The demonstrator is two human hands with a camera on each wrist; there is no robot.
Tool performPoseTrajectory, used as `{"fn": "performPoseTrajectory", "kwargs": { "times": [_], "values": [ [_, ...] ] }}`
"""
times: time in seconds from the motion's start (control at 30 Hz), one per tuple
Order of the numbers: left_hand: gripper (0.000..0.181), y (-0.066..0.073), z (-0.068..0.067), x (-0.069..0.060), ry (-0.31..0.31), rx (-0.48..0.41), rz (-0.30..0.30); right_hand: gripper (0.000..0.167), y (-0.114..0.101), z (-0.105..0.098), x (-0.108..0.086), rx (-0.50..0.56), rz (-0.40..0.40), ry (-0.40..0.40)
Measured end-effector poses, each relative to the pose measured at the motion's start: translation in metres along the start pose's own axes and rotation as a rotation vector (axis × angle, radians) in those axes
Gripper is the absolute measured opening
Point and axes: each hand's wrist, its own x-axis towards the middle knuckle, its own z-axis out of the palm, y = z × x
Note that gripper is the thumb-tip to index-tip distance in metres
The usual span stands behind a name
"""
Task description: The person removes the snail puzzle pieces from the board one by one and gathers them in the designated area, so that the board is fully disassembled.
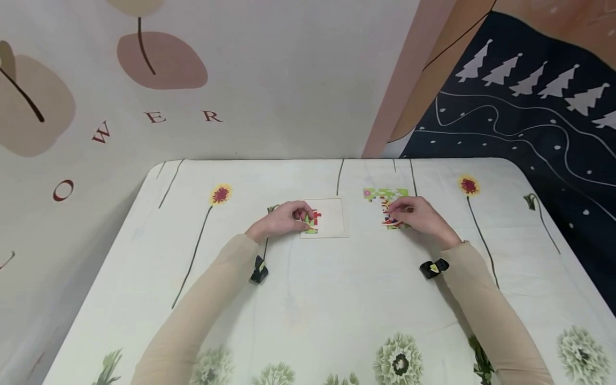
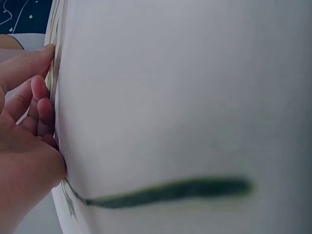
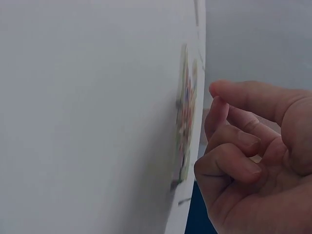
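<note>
In the head view, a pale puzzle board (image 1: 329, 219) with a thin border lies on the table, with several red and green jigsaw pieces (image 1: 315, 215) at its left end. My left hand (image 1: 283, 219) is at that end, its thumb and index finger on either side of a green puzzle piece (image 1: 308, 218). The left wrist view shows the thumb reaching to the board and the other fingers curled. Over a joined cluster of jigsaw pieces (image 1: 385, 193) is my right hand (image 1: 421, 216), hiding part of it. In the right wrist view its fingers (image 3: 229, 165) are loosely bent, with nothing visible between the tips.
A white cloth with printed flowers (image 1: 220, 194) covers the table (image 1: 308, 299). Behind stands a pale printed backdrop (image 1: 289, 80), with a dark blue part patterned with trees (image 1: 520, 107) at the right. Small black wrist cameras (image 1: 259, 270) are on both sleeves.
</note>
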Motion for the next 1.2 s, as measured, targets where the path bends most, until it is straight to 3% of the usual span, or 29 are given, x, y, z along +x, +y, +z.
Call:
{"fn": "performPoseTrajectory", "kwargs": {
  "times": [0.27, 0.5, 0.8, 1.2],
  "values": [
    [0.021, 0.000, 0.002, -0.003, 0.034, 0.002, -0.041, 0.015, -0.010, 0.016, 0.008, 0.033, -0.029, 0.003],
    [0.022, 0.000, 0.004, -0.007, 0.090, 0.057, -0.045, 0.013, -0.019, 0.029, 0.014, 0.061, -0.093, 0.002],
    [0.049, 0.001, 0.009, -0.011, 0.220, 0.164, -0.081, 0.010, -0.032, 0.043, 0.025, 0.070, -0.111, -0.010],
    [0.063, 0.002, 0.009, -0.012, 0.207, 0.188, -0.086, 0.012, -0.059, 0.070, 0.042, 0.081, -0.120, -0.108]
  ]
}}
